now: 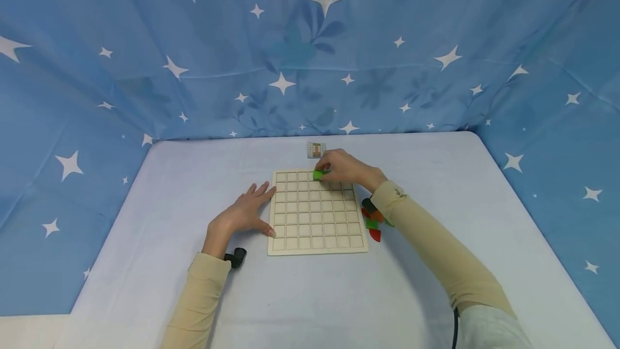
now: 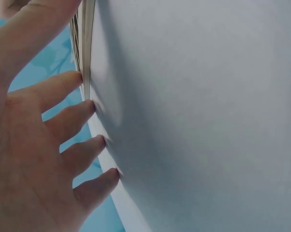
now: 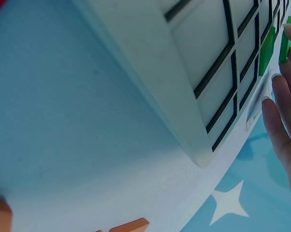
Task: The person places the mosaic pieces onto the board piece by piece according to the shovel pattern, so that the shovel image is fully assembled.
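Note:
A pale wooden board [image 1: 317, 250] divided into square cells lies on the white table. My right hand [image 1: 344, 167] is over its far edge and pinches a small flat green piece [image 3: 284, 41] between thumb and fingers. Beside it, a second green piece [image 3: 267, 50] sits on the board's edge row of cells. My left hand [image 1: 244, 211] is spread along the left side of the board, thumb and index finger at its edge. In the left wrist view the fingertips [image 2: 87, 104] meet the board's side and the tabletop.
Right of the board, partly under my right forearm, lies a loose pile with a red piece [image 1: 375, 235], a green piece [image 1: 372, 224], an orange piece [image 1: 377, 216] and a black piece [image 1: 368, 204]. A small printed card [image 1: 316, 149] lies beyond the far edge. A blue starry curtain [image 1: 290, 106] stands behind the table.

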Motion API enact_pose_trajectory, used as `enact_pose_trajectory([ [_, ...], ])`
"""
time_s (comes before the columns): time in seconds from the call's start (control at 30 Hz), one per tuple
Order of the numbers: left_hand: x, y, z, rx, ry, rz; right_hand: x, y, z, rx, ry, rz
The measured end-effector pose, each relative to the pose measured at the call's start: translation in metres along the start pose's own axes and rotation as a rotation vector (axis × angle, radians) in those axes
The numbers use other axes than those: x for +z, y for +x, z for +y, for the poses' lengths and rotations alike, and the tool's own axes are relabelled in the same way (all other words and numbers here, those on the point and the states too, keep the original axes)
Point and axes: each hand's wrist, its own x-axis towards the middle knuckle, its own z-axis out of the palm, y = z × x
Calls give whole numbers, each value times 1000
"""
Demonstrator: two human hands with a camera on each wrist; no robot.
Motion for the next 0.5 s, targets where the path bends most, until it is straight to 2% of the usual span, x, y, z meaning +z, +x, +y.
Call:
enact_pose_trajectory([
  [0.27,-1,-2,3,-16,1,13,1,5,-3,-22,-22,-33],
  [0.5,-2,-5,5,-11,-11,19,2,9,-3,-5,-29,-50],
])
